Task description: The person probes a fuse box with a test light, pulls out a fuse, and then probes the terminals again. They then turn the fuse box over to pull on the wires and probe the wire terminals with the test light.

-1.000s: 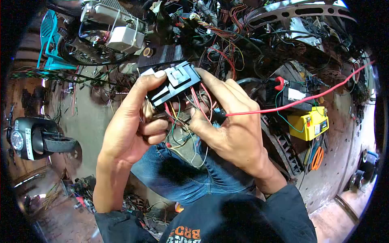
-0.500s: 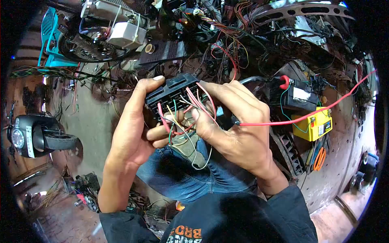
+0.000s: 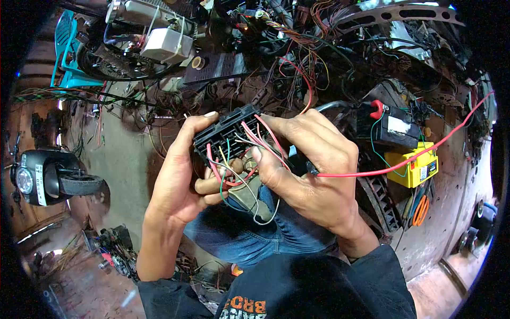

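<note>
A black plastic fuse box [image 3: 227, 129] is held up above my lap, with pink, yellow, green, white and dark wires [image 3: 257, 139] coming out of its near face. My left hand [image 3: 176, 186] grips its left end, thumb on the upper edge and fingers curled underneath among the wires. With thumb and index finger, my right hand [image 3: 319, 165] pinches the wires at the right end. A red cable [image 3: 372, 173] with a dark end runs out to the right from my right palm. What else that palm holds is hidden.
At right stand a black battery [image 3: 393, 127] with a red clamp and a yellow battery [image 3: 417, 167]. Tangled wiring [image 3: 297, 53] and vehicle parts spread across the far side. A teal chair [image 3: 69, 53] is far left; a motorcycle front [image 3: 48, 178] stands at left.
The fuse box has tilted, turning more of its near face up, and has shifted slightly right. Both hands have moved a little with it, keeping their grip.
</note>
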### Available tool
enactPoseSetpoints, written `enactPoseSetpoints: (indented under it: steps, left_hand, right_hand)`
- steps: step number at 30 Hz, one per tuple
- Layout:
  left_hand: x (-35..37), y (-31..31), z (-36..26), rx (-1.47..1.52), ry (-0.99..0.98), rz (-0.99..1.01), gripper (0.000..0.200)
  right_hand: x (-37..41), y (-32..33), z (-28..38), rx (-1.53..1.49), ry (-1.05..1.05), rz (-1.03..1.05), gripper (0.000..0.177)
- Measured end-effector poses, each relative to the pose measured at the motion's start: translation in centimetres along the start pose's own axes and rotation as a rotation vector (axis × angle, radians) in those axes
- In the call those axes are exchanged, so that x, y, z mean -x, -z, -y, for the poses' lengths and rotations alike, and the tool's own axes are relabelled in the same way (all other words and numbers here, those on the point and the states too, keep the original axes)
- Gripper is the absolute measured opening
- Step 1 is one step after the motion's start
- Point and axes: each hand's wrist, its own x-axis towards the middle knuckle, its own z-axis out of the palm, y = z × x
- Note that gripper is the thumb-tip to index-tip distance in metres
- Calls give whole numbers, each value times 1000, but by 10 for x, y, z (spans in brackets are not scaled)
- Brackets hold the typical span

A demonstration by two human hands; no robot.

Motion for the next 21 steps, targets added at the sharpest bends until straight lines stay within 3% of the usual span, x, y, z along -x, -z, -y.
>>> enactPoseSetpoints:
  steps: [21]
  left_hand:
    - [7,4,9,-46,4,-8,52]
  right_hand:
    - [-1,3,5,8,27,39,34]
